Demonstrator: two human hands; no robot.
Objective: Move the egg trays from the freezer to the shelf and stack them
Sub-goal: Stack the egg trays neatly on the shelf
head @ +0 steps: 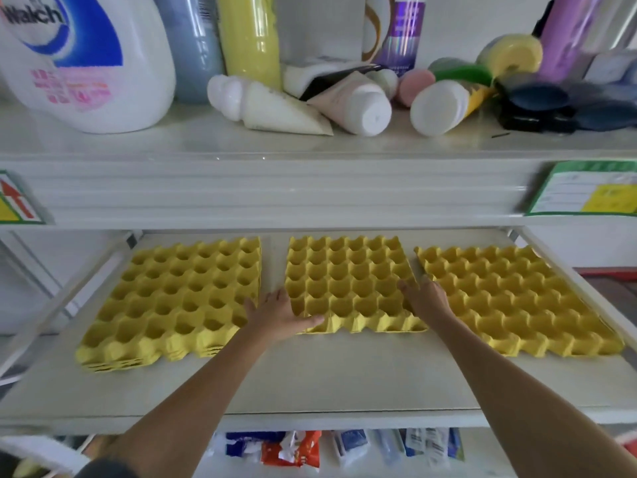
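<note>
Middle shelf, white laminate board (310, 381), centre of frame: three lots of yellow moulded-pulp egg trays laid side by side, apart from one another.

- Left stack of yellow egg trays (179, 298), centre left: several nested layers visible at its near edge.
- Middle yellow egg tray (348, 284), centre: layered near edge, count unclear. Left hand (279, 315) lies at its near left corner, thumb over the front rim, fingers spread along the left side. Right hand (425, 298) is at its right edge, in the gap beside the right tray, fingers extended onto the rim; whether they hook under the rim cannot be told.
- Right yellow egg tray (517, 298), centre right: slightly skewed, lying flat.

Upper shelf, top of frame: large white detergent jug with blue label (82, 60), upper left; tall yellow bottle (250, 36); toppled white tubes and bottles (344, 101); purple bottle (568, 32), upper right.

Bottom of frame: coloured packets (293, 450) on the shelf below.
</note>
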